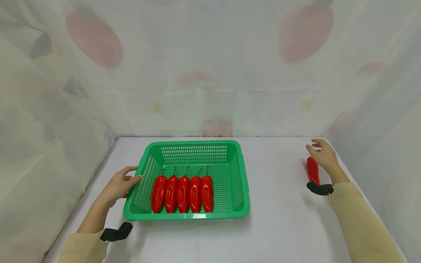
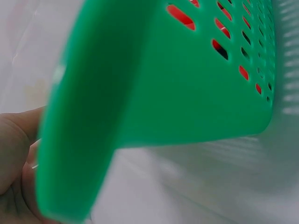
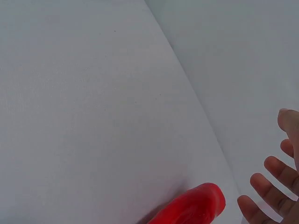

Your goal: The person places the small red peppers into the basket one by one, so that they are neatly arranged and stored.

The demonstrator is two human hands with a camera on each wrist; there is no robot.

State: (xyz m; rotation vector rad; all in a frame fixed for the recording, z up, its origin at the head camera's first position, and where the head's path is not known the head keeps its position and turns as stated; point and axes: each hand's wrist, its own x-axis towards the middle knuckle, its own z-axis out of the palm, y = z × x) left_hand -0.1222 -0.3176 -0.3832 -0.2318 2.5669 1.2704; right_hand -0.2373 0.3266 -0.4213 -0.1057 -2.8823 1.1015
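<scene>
A green plastic basket [image 1: 238,215] stands on the white table, its walls slotted. In it several red chili peppers [image 1: 183,193] lie side by side in a row, stems toward the far wall. My left hand [image 1: 119,184] grips the basket's left rim, with the thumb over the top edge; in the left wrist view the rim hides much of that hand. At the table's right side lies a single red chili pepper [image 1: 313,170], its lower end hidden by the wrist device. Just beside and above it hovers my right hand [image 1: 323,155], fingers loosely bent and apart from the pepper [image 3: 191,207].
White table surface [image 1: 276,204] lies between the basket and the lone pepper. A pale curtain with faded fruit prints [image 1: 210,73] hangs behind the table and along both sides. Black wrist devices [image 1: 116,233] sit at both sleeve cuffs.
</scene>
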